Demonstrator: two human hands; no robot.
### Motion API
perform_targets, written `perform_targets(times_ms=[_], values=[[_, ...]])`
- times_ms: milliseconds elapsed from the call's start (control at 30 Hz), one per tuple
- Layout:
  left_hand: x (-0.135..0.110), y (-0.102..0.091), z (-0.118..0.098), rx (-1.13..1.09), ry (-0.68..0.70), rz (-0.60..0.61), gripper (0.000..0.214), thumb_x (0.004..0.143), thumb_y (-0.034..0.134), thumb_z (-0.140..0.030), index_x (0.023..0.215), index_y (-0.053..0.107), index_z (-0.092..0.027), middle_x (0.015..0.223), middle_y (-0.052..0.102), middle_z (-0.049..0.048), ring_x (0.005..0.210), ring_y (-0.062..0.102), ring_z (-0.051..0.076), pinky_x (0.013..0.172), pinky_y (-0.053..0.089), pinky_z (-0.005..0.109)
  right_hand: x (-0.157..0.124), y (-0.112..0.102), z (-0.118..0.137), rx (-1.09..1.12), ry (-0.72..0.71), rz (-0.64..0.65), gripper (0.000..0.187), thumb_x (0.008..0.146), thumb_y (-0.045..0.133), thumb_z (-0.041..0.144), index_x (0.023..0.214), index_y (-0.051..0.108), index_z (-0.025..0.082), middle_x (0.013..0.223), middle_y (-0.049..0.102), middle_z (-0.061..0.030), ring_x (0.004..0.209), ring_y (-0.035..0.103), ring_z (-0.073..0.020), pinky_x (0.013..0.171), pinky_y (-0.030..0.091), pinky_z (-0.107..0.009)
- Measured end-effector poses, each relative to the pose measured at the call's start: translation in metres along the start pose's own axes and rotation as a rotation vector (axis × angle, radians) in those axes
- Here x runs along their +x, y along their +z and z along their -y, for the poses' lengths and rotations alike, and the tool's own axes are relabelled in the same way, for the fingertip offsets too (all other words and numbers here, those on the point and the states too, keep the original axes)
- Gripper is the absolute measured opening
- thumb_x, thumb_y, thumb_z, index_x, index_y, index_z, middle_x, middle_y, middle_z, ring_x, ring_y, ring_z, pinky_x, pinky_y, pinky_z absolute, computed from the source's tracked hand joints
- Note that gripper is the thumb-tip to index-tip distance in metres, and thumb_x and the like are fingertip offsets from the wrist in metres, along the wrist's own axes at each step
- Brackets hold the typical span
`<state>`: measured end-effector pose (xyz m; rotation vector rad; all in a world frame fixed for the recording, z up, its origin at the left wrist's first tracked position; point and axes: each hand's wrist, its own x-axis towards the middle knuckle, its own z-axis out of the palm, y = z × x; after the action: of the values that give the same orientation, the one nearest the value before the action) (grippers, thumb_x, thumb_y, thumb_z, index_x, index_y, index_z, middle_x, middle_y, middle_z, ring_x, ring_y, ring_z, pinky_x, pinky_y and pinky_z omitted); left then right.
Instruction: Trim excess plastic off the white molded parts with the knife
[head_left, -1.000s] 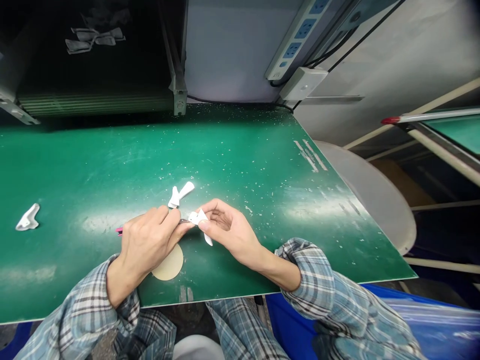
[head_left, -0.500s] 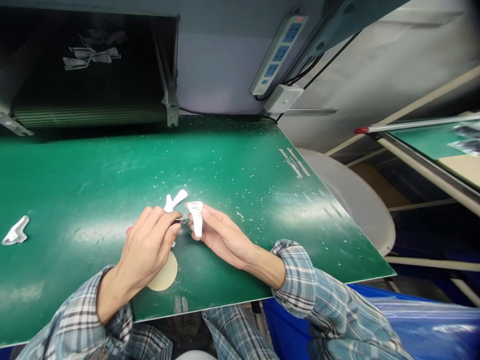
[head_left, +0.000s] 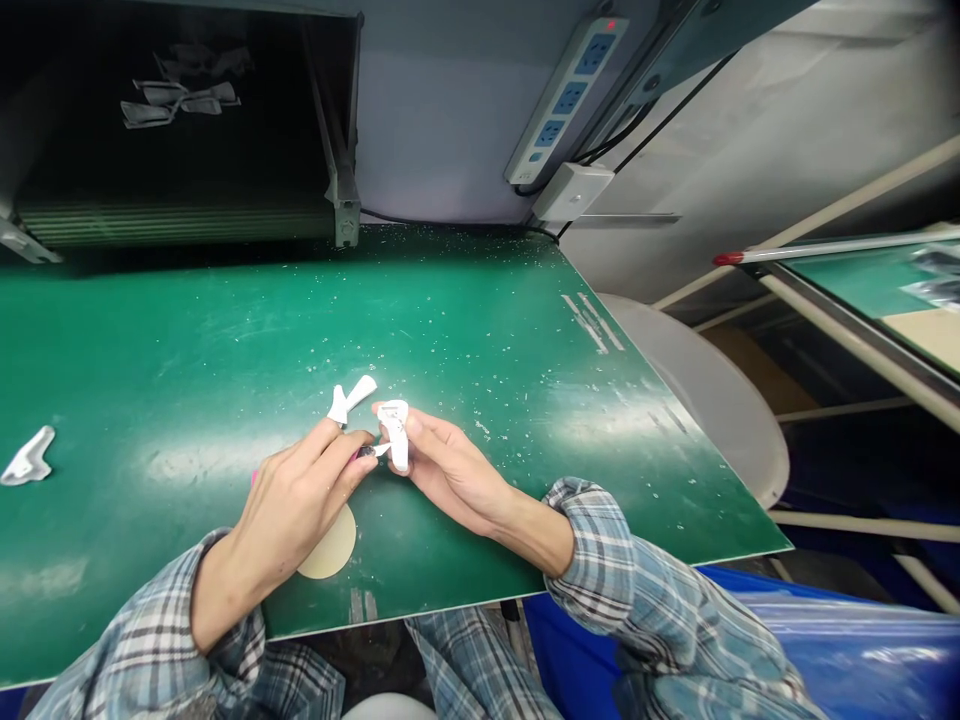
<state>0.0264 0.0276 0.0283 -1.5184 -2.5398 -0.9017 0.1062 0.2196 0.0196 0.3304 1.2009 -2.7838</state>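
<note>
My left hand (head_left: 296, 500) is closed on a small pink-handled knife (head_left: 365, 453), most of whose handle is hidden in the fingers. The bright blade points right and meets the edge of a white plastic part (head_left: 394, 432), as far as I can see. My right hand (head_left: 457, 470) pinches that part upright between thumb and fingers. Its wider top end bears small dark marks. Just beyond my left fingers lie more white pieces (head_left: 351, 398) on the table. A round beige disc (head_left: 334, 545) sits partly under my left wrist.
The green table (head_left: 465, 320) is strewn with tiny white scraps. Another white part (head_left: 28, 458) lies at far left. Behind stands a conveyor (head_left: 187, 220) carrying several white parts. A power strip (head_left: 568, 100) hangs on the machine; a blue bin (head_left: 577, 650) stands below right.
The knife blade has turned and now shows broad and bright against the white part. My right hand has tilted the part slightly. The view has shifted a little.
</note>
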Motion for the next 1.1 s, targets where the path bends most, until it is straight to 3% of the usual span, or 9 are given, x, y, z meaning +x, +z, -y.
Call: perform_targets(times_ms=[367,500,567,667,733,833,900,1033,1100], values=[[0.001,0.001,0.001,0.348,0.044,-0.236,0.019,0.109,0.054,-0.031,0.113,0.066,-0.017,0.091,0.068,0.0041,0.072,0.061,0.016,0.064,0.041,0.030,-0.002,0.002,-0.010,0.018,0.042,0.007,0.032,0.092,0.081,0.045,0.098,0.078,0.014,0.083,0.058,-0.0016,0.076,0.048,-0.0114,0.074,0.043,-0.025],[0.002,-0.006,0.005,0.175,-0.059,-0.358,0.016,0.110,0.051,-0.030,0.112,0.063,-0.019,0.090,0.065,0.0034,0.074,0.060,0.015,0.066,0.042,0.027,-0.005,0.003,-0.013,0.022,0.124,0.032,0.034,0.092,0.081,0.046,0.105,0.078,0.015,0.084,0.061,-0.0022,0.077,0.054,-0.0119,0.074,0.047,-0.026],[0.002,-0.008,0.002,-0.094,-0.158,-0.267,0.014,0.108,0.055,-0.034,0.107,0.060,-0.021,0.081,0.062,-0.0003,0.066,0.056,0.013,0.060,0.042,0.024,-0.005,0.002,-0.013,0.006,0.103,0.025,0.035,0.090,0.082,0.046,0.110,0.078,0.017,0.088,0.066,-0.0029,0.082,0.059,-0.0129,0.078,0.051,-0.026],[0.005,-0.010,-0.005,-0.568,-0.336,0.017,0.016,0.103,0.061,-0.036,0.106,0.053,-0.023,0.074,0.062,-0.0039,0.062,0.057,0.012,0.057,0.044,0.022,-0.005,-0.001,-0.012,-0.031,0.006,-0.007,0.033,0.087,0.086,0.038,0.115,0.076,0.023,0.098,0.072,-0.0019,0.088,0.065,-0.0127,0.087,0.053,-0.027],[0.008,-0.011,-0.008,-0.743,-0.395,0.059,0.013,0.103,0.059,-0.033,0.108,0.054,-0.022,0.075,0.064,-0.0029,0.066,0.062,0.013,0.059,0.047,0.022,-0.005,-0.003,-0.011,-0.064,-0.035,0.010,0.034,0.086,0.087,0.031,0.118,0.075,0.024,0.103,0.074,-0.0020,0.092,0.068,-0.0133,0.090,0.053,-0.028],[0.010,-0.013,-0.009,-0.701,-0.399,-0.042,0.011,0.103,0.057,-0.031,0.107,0.062,-0.022,0.069,0.057,-0.0043,0.060,0.055,0.012,0.054,0.043,0.022,-0.006,-0.003,-0.010,-0.083,0.006,0.099,0.031,0.092,0.080,0.034,0.119,0.073,0.020,0.106,0.076,-0.0073,0.096,0.070,-0.0179,0.087,0.055,-0.032],[0.009,-0.015,-0.006,-0.632,-0.359,-0.035,0.013,0.103,0.058,-0.031,0.109,0.064,-0.023,0.070,0.055,-0.0042,0.058,0.051,0.012,0.053,0.041,0.022,-0.006,-0.003,-0.010,-0.073,0.050,0.124,0.028,0.095,0.077,0.038,0.113,0.071,0.018,0.097,0.076,-0.0071,0.088,0.070,-0.0170,0.079,0.054,-0.030],[0.002,-0.013,0.002,-0.572,-0.290,-0.024,0.030,0.109,0.047,-0.038,0.135,0.050,-0.024,0.085,0.058,-0.0010,0.067,0.054,0.014,0.062,0.046,0.026,-0.007,-0.001,-0.008,-0.013,0.122,0.104,0.034,0.090,0.084,0.036,0.114,0.069,0.017,0.094,0.074,-0.0053,0.083,0.068,-0.0140,0.071,0.052,-0.025],[0.000,-0.012,0.006,-0.532,-0.310,-0.038,0.026,0.112,0.037,-0.039,0.128,0.048,-0.023,0.082,0.055,-0.0019,0.066,0.053,0.014,0.061,0.045,0.026,-0.006,-0.001,-0.007,0.028,0.154,0.095,0.040,0.090,0.085,0.035,0.121,0.069,0.016,0.100,0.075,-0.0073,0.088,0.069,-0.0146,0.074,0.054,-0.025]])
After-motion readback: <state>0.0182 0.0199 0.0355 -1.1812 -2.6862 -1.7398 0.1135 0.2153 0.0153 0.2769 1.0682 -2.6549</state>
